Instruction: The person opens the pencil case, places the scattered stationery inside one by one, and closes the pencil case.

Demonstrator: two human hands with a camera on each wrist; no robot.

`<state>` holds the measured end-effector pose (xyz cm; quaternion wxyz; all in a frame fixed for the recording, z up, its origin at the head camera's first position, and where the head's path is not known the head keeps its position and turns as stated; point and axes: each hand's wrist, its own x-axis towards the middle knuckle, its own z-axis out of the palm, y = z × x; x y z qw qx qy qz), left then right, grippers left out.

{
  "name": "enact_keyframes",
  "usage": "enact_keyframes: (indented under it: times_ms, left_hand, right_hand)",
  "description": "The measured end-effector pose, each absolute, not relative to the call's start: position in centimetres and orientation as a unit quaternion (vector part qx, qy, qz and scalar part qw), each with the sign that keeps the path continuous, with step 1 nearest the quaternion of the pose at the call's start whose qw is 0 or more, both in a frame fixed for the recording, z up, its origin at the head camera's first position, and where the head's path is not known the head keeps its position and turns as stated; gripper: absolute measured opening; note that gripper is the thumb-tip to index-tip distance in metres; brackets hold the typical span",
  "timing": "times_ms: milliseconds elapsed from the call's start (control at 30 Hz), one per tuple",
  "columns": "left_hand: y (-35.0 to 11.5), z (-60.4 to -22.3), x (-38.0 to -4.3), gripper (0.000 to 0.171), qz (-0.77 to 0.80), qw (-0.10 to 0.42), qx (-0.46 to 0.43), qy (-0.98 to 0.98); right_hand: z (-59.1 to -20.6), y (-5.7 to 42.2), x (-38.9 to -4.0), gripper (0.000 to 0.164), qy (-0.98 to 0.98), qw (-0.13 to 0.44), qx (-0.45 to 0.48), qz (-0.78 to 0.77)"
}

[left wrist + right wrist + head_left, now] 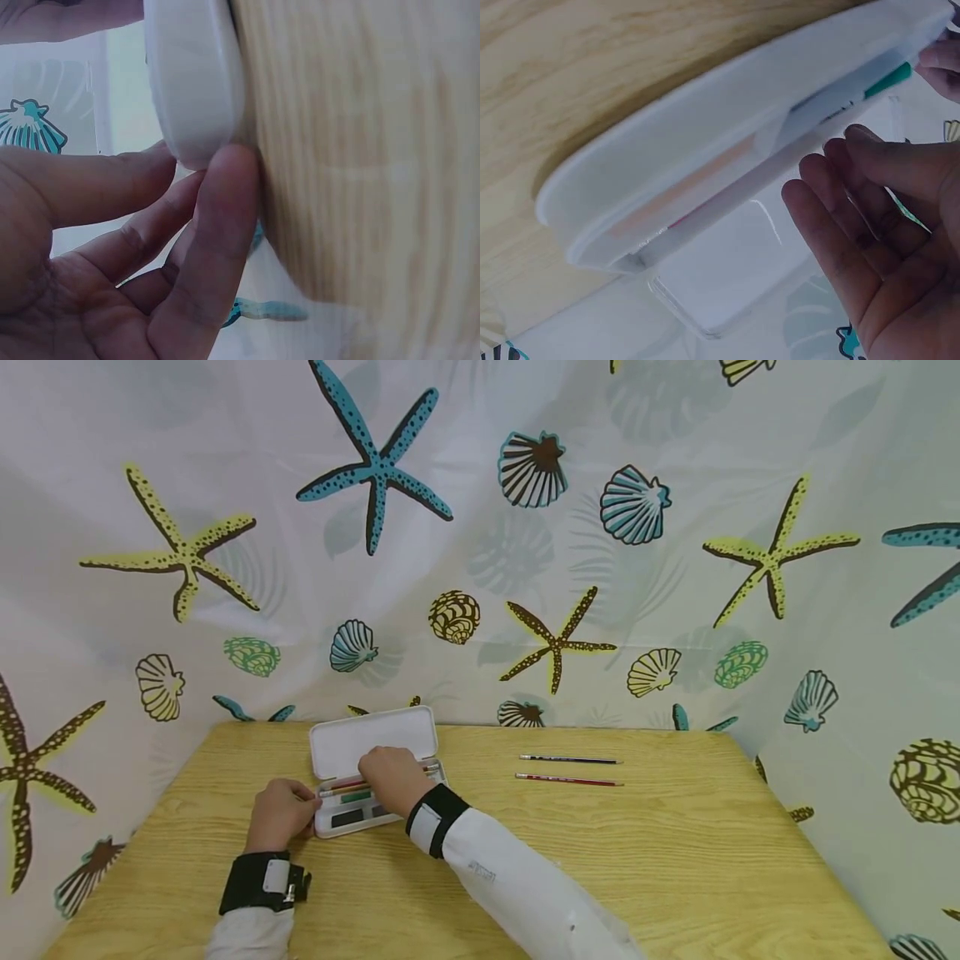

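Observation:
A white pencil case (403, 727) lies with its lid swung up at the back. Pencils (345, 789) lie along its rear compartment, with a green piece (356, 797) and a dark block (347, 818) in front of them. My left hand (279, 810) holds the case's left end, thumb on one side and a finger on the other. Over the case's middle, my right hand (396, 778) reaches in from the right. In the right wrist view its loosely bent fingers (821, 217) hover beside the case's opening, nothing between them.
To the right on the wooden table (660, 852) lie a dark pencil (573, 760) and a red pencil (573, 779), roughly parallel. Behind the table hangs a white cloth (465, 543) printed with starfish and shells.

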<state>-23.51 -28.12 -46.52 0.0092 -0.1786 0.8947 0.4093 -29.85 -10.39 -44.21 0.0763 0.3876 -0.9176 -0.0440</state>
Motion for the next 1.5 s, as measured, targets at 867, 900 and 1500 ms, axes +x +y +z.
enact_keyframes:
  times_ms: [867, 900, 1500]
  left_hand:
    - [-28.0, -46.5, -23.5, 0.027, 0.409, 0.018, -0.176, 0.895]
    - [-28.1, -46.6, -23.5, 0.027, 0.409, 0.018, -0.176, 0.895]
    - [-28.0, -46.6, -23.5, 0.026, 0.405, 0.015, -0.180, 0.896]
  right_hand:
    - [-36.9, -1.5, -28.6, 0.016, -0.923, 0.084, 0.366, 0.082]
    - [-36.8, -1.0, -28.5, 0.016, -0.925, 0.082, 0.362, 0.088]
    - [-36.9, 8.0, -29.7, 0.014, -0.947, 0.091, 0.272, 0.145]
